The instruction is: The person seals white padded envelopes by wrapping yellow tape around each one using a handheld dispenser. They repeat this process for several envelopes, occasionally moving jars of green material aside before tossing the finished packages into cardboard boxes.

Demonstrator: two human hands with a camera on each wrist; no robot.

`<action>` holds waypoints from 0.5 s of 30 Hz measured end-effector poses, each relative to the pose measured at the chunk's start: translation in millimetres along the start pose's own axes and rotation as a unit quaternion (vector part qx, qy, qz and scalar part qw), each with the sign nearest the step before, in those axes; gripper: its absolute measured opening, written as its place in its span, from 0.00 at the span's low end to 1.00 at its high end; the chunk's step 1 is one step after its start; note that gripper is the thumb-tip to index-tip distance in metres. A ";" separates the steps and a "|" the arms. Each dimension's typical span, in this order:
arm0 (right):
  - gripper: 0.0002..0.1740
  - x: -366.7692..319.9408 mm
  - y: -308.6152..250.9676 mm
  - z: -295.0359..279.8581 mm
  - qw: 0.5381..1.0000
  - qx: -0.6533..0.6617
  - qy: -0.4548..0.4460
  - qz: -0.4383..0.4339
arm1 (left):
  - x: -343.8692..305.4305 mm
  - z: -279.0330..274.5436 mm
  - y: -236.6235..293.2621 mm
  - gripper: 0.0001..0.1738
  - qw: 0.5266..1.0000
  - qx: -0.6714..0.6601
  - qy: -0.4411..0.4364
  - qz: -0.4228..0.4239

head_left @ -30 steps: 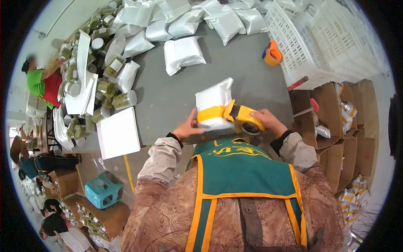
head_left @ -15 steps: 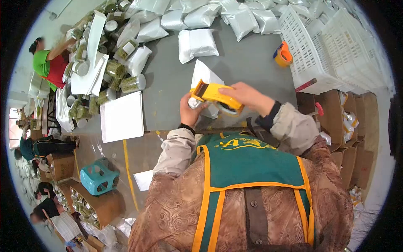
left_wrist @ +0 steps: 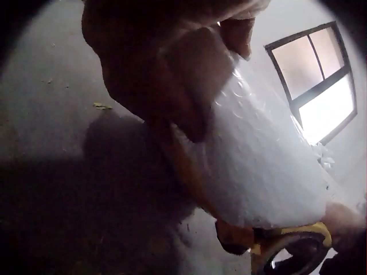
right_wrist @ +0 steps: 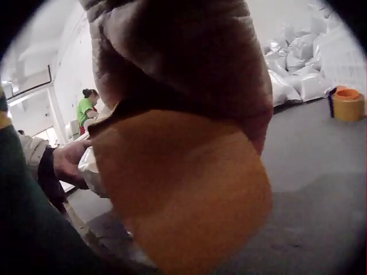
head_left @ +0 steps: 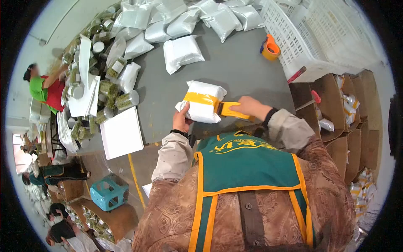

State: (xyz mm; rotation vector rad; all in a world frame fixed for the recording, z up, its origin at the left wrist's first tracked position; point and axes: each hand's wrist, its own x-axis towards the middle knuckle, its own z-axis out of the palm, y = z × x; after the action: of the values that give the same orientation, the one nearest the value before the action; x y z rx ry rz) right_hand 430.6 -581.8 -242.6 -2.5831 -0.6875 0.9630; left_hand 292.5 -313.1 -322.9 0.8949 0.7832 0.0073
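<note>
Parcel (head_left: 200, 111) between jars (head_left: 124, 100), left, and crate (head_left: 290, 49), right; pouches (head_left: 183, 24) behind, paper (head_left: 122, 134) front left.

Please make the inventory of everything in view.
Held package: one, white, yellow-taped, left hand
Tape dispenser: one, yellow, right hand
Second dispenser: one, orange, beside crates
Other packages: many, whitish, mostly table's far side
Jars: many, green contents, table's left
Papers: several, white, beside jars
Crates: count unclear, white, table's right
Table: one, grey, centre
Handle-like things: two, reddish, right
Boxes: several, brown, right and lower left
Plastic stool: one, turquoise, floor
Other people: several, mixed clothing, left
Apron: one, green, bottom centre
Left hand: one, bare, gripping package
Right hand: one, bare, gripping dispenser
</note>
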 end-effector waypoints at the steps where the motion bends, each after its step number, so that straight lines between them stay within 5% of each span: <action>1: 0.33 -4.7 -18.3 0.4 1.000 -0.020 0.012 0.000 | 0.8 -2.5 -1.9 0.25 1.000 0.003 0.000 -0.002; 3: 0.31 -13.7 -34.9 9.7 0.997 -0.069 0.020 -0.023 | -1.9 -7.3 -2.7 0.25 1.000 0.020 -0.012 -0.011; 6: 0.28 -19.7 -38.8 17.5 0.989 -0.125 0.015 -0.071 | -6.5 1.8 2.1 0.26 0.977 -0.207 -0.024 -0.047; 7: 0.28 -19.0 -38.8 18.8 0.990 -0.119 0.012 -0.071 | -0.1 -4.7 -2.8 0.27 0.962 -0.239 -0.118 -0.053; 9: 0.28 -11.0 -30.9 18.4 0.993 -0.095 0.010 -0.068 | -2.9 -3.6 -4.2 0.28 0.962 -0.230 -0.131 -0.065; 12: 0.29 -19.3 4.6 19.3 0.998 0.040 0.046 0.028 | -19.6 4.1 -5.7 0.29 0.963 -0.227 -0.135 -0.044; 13: 0.29 -26.6 23.1 24.6 0.981 0.175 0.076 0.022 | -19.4 -3.6 -7.9 0.29 0.962 -0.228 -0.141 -0.044; 15: 0.30 -39.3 56.7 36.0 0.892 0.432 0.134 0.011 | -24.8 6.2 -1.8 0.27 0.963 -0.248 -0.086 -0.059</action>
State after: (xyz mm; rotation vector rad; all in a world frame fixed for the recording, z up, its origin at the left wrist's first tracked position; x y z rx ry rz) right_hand 399.1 -646.5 -272.4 -1.8559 -0.0920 0.6707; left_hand 277.7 -326.5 -306.7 0.3650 0.6297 0.0191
